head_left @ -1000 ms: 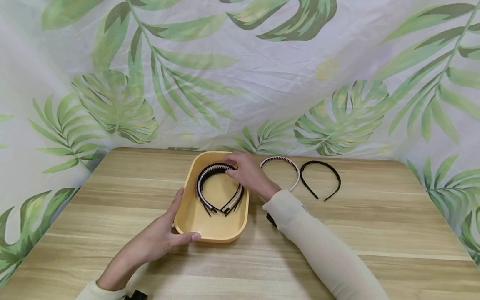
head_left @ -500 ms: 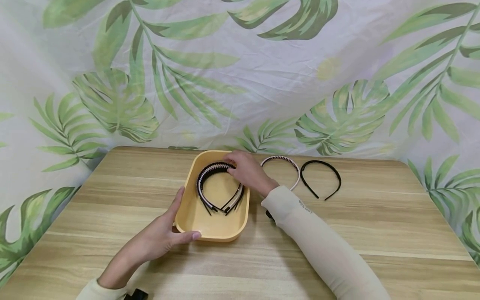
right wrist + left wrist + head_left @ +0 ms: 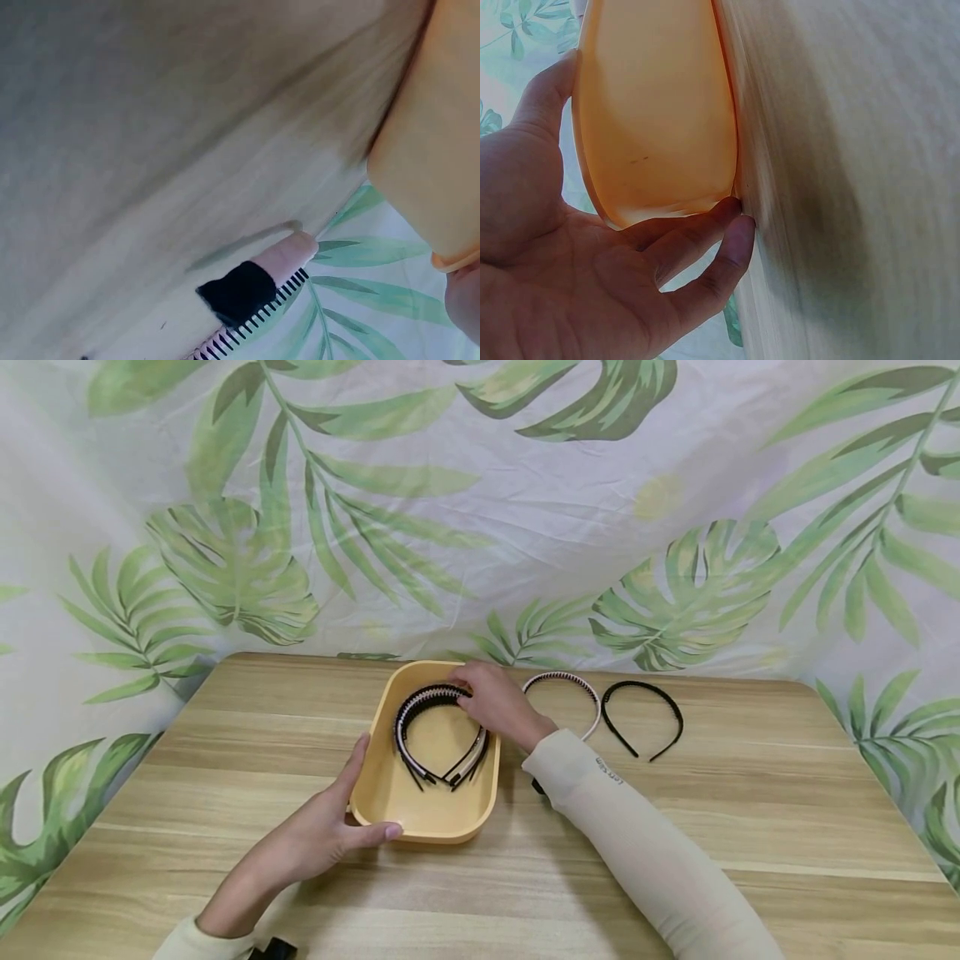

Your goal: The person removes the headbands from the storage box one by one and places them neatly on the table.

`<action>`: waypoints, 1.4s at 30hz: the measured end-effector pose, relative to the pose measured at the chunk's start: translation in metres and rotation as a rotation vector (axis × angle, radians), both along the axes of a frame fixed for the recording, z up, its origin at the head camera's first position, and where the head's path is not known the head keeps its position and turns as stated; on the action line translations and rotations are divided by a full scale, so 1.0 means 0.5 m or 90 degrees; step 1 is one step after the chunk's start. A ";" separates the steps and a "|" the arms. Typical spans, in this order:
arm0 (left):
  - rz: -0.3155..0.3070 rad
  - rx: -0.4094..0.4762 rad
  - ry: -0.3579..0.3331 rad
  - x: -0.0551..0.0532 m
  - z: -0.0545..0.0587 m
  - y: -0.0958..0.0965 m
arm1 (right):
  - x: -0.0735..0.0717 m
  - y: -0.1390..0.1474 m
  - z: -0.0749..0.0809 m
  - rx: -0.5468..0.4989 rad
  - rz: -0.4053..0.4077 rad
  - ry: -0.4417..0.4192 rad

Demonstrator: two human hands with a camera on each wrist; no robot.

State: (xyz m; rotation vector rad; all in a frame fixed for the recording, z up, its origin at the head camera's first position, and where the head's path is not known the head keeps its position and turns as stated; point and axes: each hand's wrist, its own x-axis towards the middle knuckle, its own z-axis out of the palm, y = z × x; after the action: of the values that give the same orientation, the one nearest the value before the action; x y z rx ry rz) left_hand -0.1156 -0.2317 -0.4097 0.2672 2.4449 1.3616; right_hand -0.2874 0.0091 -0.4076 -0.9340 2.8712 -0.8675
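A yellow rectangular tub (image 3: 420,837) stands on the table with several black and white toothed headbands (image 3: 408,710) nested inside it. My left hand (image 3: 318,835) holds the tub's near left corner, thumb on the front rim and a finger along the left side. In the left wrist view, fingers (image 3: 697,247) curl about the tub's outer wall (image 3: 656,112). Across the far right rim reaches my right hand (image 3: 495,697), its fingertips pinching the nested headbands. The right wrist view shows only a bit of that hand (image 3: 465,304) at the tub's rim.
Right of the tub lie a white headband with dark teeth (image 3: 597,714) and a black headband (image 3: 678,714). The wooden table (image 3: 750,793) ends at the back against a leaf-print cloth (image 3: 555,560).
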 end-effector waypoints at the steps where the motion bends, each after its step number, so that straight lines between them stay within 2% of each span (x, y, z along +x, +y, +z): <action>1: 0.000 -0.001 0.001 0.000 0.000 0.000 | 0.000 0.000 0.000 0.001 0.001 -0.001; 12: 0.008 -0.009 -0.002 0.000 0.003 -0.001 | 0.002 0.002 0.002 0.005 0.003 0.003; 20: 0.012 -0.013 -0.008 -0.001 0.004 -0.001 | 0.001 0.002 0.001 -0.006 -0.004 -0.014; 27: 0.013 -0.014 -0.012 0.000 0.005 -0.001 | -0.002 0.000 0.002 -0.034 -0.018 -0.037; 36: 0.016 -0.021 -0.011 -0.001 0.004 -0.001 | -0.003 0.004 0.006 -0.050 -0.010 -0.035; 42: 0.016 -0.022 -0.008 -0.001 0.004 0.000 | -0.006 0.008 0.007 -0.069 -0.007 -0.061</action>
State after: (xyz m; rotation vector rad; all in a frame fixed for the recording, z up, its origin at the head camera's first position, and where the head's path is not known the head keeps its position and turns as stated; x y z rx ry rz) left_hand -0.1161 -0.2317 -0.4075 0.2191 2.4673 1.3260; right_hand -0.2904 0.0129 -0.4039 -0.8593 2.7763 -1.0485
